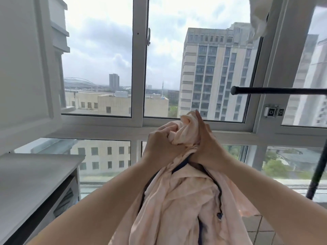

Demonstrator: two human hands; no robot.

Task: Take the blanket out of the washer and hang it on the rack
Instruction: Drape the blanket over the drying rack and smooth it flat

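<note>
Peach-pink cloth with dark navy trim, the blanket [178,200], hangs bunched in front of a person at a high-rise window [138,68], both hands raised at chest height. The left hand [162,144] has its fingers curled into a gathered knot of fabric; the right hand [205,138] grips the same bunch from the other side, thumb and fingers closed round it, the two hands nearly touching. The rest of the blanket trails down between the forearms toward the bottom edge of the view, twisted and still unspread.

The blanket is clear of the washer, whose white top [35,174] appears to sit at the lower left, so the first half of the job looks done. What is left is the hanging: the black rail of the drying rack [279,91] juts in from the right edge, above and to the right of the hands and well apart from the cloth, with its upright [318,170] slanting down near the lower right. No part of the blanket rests on the rail. A pale garment [258,23] hangs at the upper right corner. The cloth probably needs shaking out before it goes over the bar.
</note>
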